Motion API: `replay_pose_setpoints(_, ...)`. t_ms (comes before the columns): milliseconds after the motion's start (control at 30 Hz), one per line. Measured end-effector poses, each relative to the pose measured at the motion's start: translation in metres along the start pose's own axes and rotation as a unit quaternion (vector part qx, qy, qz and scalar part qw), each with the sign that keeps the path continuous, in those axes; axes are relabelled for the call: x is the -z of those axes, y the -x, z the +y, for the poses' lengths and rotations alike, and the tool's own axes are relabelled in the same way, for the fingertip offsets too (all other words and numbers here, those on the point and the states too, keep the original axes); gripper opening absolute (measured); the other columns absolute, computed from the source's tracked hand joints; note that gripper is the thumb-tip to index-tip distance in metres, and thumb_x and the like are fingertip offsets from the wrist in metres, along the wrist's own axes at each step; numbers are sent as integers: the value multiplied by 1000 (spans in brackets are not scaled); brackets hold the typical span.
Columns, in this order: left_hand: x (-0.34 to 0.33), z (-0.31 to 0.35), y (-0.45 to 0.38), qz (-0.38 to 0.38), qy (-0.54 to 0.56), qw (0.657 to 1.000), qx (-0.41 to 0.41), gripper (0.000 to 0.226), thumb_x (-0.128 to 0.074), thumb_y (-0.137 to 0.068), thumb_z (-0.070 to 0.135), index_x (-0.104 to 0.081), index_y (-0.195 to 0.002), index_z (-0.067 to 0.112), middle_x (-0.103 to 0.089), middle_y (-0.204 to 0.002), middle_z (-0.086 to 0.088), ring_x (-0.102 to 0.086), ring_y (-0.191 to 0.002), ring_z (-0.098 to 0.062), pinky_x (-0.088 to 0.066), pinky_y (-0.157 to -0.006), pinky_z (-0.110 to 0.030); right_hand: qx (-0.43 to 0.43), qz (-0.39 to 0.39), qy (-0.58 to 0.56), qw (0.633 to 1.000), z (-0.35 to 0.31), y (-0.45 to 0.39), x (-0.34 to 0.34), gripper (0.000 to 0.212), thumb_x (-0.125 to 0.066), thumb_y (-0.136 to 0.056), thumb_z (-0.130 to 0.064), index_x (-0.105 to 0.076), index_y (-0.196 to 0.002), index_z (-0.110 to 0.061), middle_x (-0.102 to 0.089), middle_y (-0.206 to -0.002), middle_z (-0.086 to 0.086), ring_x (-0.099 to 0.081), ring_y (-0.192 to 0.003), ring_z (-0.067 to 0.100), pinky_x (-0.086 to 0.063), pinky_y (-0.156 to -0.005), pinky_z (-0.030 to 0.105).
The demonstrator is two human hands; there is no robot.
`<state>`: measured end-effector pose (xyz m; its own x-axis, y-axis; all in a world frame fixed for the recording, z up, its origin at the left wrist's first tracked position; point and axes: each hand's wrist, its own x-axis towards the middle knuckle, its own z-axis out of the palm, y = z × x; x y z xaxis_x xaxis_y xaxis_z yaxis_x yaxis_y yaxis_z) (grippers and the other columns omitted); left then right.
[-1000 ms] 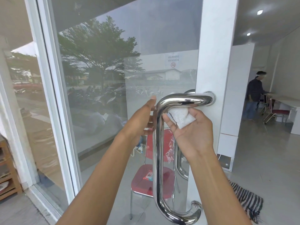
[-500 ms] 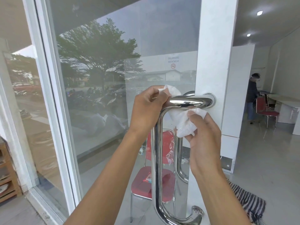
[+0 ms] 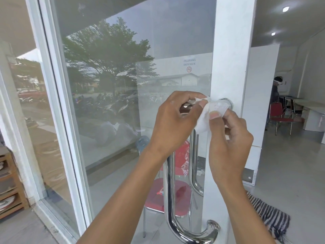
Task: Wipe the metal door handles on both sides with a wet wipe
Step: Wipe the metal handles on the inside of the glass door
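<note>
1. Landmark: near door handle (image 3: 169, 187), a polished metal D-shaped bar mounted on the white door stile (image 3: 230, 67). Its vertical bar runs down to a curved lower mount at the foot of the stile.
2. Left hand (image 3: 173, 120): fingers curled over the top bend of the near door handle, gripping it; a patch of bright metal shows between fingers and thumb. Its fingertips also touch the left edge of the wet wipe (image 3: 209, 113).
3. Right hand (image 3: 228, 138): just right of the top bend, below the handle's upper horizontal arm. Thumb and fingers pinch the wet wipe; thumbnail faces the camera.
4. Wet wipe: white, crumpled, draped over the upper horizontal arm, between the two hands and up against the round upper mount (image 3: 226, 103) on the stile. Part hangs below the arm.
5. Far door handle (image 3: 194, 166): second metal bar seen through the glass (image 3: 123, 85), just right of the near handle's vertical bar, untouched by either hand.
6. Behind the glass, below the handles: red chair (image 3: 168, 191).
7. Right of the lower mount, on the floor: striped cloth (image 3: 270, 213).
8. Far right, well apart from the handle: a person (image 3: 275, 95) standing by a table.
</note>
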<state>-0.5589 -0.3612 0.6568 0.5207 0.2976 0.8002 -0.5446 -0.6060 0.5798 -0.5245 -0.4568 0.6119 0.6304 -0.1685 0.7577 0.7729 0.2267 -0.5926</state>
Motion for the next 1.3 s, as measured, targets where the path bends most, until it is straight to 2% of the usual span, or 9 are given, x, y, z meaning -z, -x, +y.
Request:
replay_pose_setpoints(100, 2, 0, 5, 0, 7, 1000, -5, 13, -64, -95, 18, -74, -102, 23, -66, -109, 7, -63, -82, 3, -43, -75, -8, 71, -29, 54, 996, 4, 4, 2, 25, -47, -88, -26, -68, -97, -17, -57, -85, -17, -45, -91, 16, -41, -75, 23)
replay_pose_setpoints(233, 3, 1, 10, -5, 19, 1000, -15, 19, -58, -99, 12, -74, -106, 18, -66, -115, 2, -62, -96, 5, -43, -80, -7, 187, -6, 166, 968, 11, 0, 0, 28, -55, -88, -17, -69, -108, -5, -57, -104, -4, -40, -100, 19, -38, -89, 24)
replay_pose_setpoints(300, 3, 0, 12, 2, 28, 999, -18, 18, -58, -100, 17, -75, -107, 16, -67, -114, 3, -61, -102, 5, -43, -82, -7, 228, 9, 209, 951, 16, -4, -2, 26, -66, -86, -11, -70, -111, -5, -62, -110, 4, -43, -106, 25, -43, -93, 36)
replay_pose_setpoints(433, 1, -2, 14, 18, 27, 999, -21, 11, -62, -98, 21, -73, -100, 19, -67, -104, 7, -64, -92, -3, -45, -80, -12, 273, 16, 228, 934, 25, -10, -4, 20, -64, -87, -5, -67, -106, -4, -59, -119, 5, -44, -115, 28, -42, -92, 44)
replay_pose_setpoints(667, 0, -2, 14, 37, 56, 998, -15, 7, -59, -100, 21, -66, -99, 19, -66, -87, 14, -60, -73, 3, -43, -70, -9, 291, -26, 217, 931, 23, -23, -8, 27, -53, -94, -11, -63, -119, -8, -67, -115, 5, -56, -113, 26, -36, -99, 43)
replay_pose_setpoints(900, 5, -6, 14, 54, 108, 992, 30, 27, -60, -99, 16, -52, -125, 19, -70, -114, 0, -66, -103, -7, -49, -90, -19, 312, -112, 311, 891, 16, -36, -9, 36, -46, -93, -15, -67, -121, -13, -63, -118, 6, -56, -110, 32, -38, -97, 51)
replay_pose_setpoints(1100, 5, -9, 14, 68, 106, 991, 45, 28, -59, -99, 21, -52, -127, 21, -67, -118, 0, -64, -109, -7, -49, -95, -20, 291, -164, 292, 896, 14, -50, -4, 24, -50, -97, -28, -63, -113, -15, -61, -99, -8, -56, -97, 22, -32, -95, 39)
replay_pose_setpoints(1200, 1, -9, 13, 72, 110, 990, 43, 28, -58, -100, 21, -54, -127, 18, -64, -121, -1, -64, -109, -6, -49, -92, -16, 311, -181, 317, 878, 16, -51, -1, 36, -44, -102, -29, -61, -131, -16, -64, -102, -3, -52, -95, 24, -35, -93, 42)
replay_pose_setpoints(1300, -1, -9, 14, 75, 105, 991, 31, 27, -56, -101, 22, -55, -126, 15, -65, -118, 0, -63, -104, 0, -48, -89, -15, 324, -171, 319, 874, 20, -54, 1, 37, -38, -105, -30, -65, -127, -18, -65, -103, -5, -51, -102, 26, -35, -95, 44)
